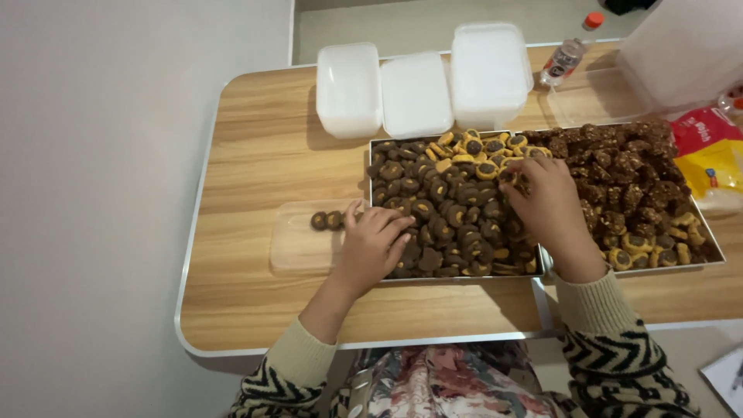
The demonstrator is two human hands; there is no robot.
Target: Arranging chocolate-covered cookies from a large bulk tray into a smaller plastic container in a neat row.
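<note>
Palm-down, both hands (377, 246) (548, 203) rest curled on the cookies (449, 209)

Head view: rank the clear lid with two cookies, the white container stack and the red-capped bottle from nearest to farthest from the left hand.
From the left hand:
1. Clear lid, just left of it.
2. White container stack, at the table's far edge.
3. Red-capped bottle, far right corner.

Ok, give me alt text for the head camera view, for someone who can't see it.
Both hands reach into a metal tray of small chocolate-topped cookies on a wooden table: the left hand at its near left edge, the right hand at its right side. A clear container left of the tray holds two cookies; white lidded tubs stand behind.
</note>
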